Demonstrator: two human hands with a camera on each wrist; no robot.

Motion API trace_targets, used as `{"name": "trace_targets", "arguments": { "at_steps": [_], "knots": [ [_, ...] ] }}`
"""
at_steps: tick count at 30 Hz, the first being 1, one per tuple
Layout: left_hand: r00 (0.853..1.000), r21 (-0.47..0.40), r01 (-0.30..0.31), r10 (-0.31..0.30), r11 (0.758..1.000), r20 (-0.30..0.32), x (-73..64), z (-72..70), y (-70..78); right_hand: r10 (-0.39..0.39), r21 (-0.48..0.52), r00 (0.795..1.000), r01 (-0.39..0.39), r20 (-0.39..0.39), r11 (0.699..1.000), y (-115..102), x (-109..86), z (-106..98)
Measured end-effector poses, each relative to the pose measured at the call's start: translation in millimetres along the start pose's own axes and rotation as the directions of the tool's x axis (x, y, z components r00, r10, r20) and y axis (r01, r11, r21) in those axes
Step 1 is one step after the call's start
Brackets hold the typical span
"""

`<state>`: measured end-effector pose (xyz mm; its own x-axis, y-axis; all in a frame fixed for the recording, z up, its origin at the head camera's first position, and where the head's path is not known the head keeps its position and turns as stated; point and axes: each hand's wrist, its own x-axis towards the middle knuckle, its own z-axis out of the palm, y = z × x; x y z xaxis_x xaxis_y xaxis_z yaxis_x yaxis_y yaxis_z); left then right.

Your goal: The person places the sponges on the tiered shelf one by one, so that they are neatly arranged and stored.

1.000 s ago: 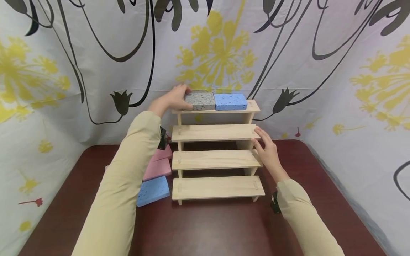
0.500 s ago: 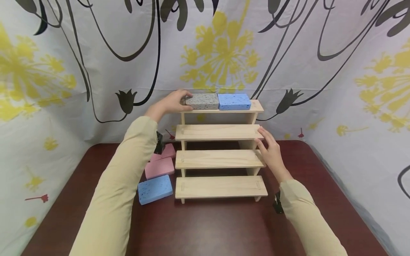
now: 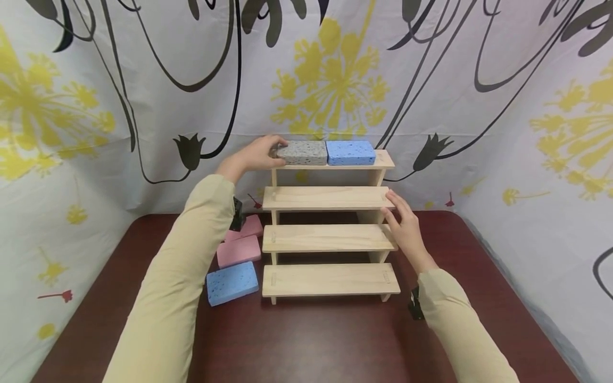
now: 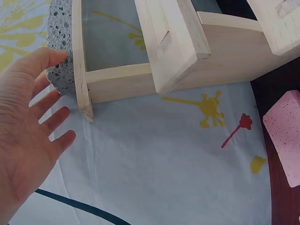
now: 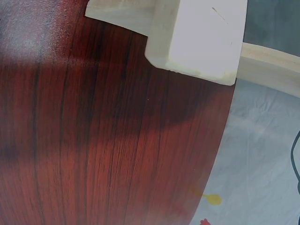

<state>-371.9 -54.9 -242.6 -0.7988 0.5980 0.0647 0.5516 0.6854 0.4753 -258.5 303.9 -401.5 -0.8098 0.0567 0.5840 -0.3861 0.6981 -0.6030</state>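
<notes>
And here's the left hand (image 3: 258, 153) up at the top tier, thumb in front, index finger reaching behind, pinching one end of the speckled grey sponge (image 3: 305, 153) in a narrow hold, while the remaining fingers fan out loosely past the end of the shelf. Over to the right hand (image 3: 406, 234), lower down: thumb and fingertips a little apart, touching the right end of the second shelf from the top on the four-tier wooden stand (image 3: 330, 280); whether it truly grips there or merely rests, you cannot tell, and the right wrist view shows no fingers at all. The grey sponge lies flat on the top shelf, directly to the right of the left hand, its other end right up beside a bright blue sponge (image 3: 351, 153). Down below the left forearm, just beside the stand, two pink sponges (image 3: 238, 251) lie near each other, one partly hidden by the arm, with a second blue sponge (image 3: 232, 283) in front of them. All of it on a glossy, dark red-brown counter (image 3: 330, 340), and behind, a pale cloth backdrop (image 3: 158, 114) with yellow dandelion heads, dark curling stems and tulip-like blooms, wrapping round both sides.
</notes>
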Motion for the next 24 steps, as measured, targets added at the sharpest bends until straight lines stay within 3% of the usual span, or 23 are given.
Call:
{"name": "trace_targets", "arguments": {
  "at_steps": [10,18,24],
  "knots": [
    [0.994,-0.020,0.067,-0.069,0.998,-0.087,-32.8,-3.0,-25.4,-0.004,0.006,1.000,0.004,-0.001,1.000,-2,0.4,-2],
    [0.979,-0.024,0.190,-0.192,0.981,-0.066,-69.1,2.4,-66.3,-0.010,-0.005,1.000,0.010,-0.019,1.000,0,1.1,-2],
    [0.977,0.010,0.209,-0.208,0.978,-0.047,-106.9,11.3,-96.0,-0.011,0.010,1.000,0.011,-0.003,1.000,-1,1.2,1]
  ]
}}
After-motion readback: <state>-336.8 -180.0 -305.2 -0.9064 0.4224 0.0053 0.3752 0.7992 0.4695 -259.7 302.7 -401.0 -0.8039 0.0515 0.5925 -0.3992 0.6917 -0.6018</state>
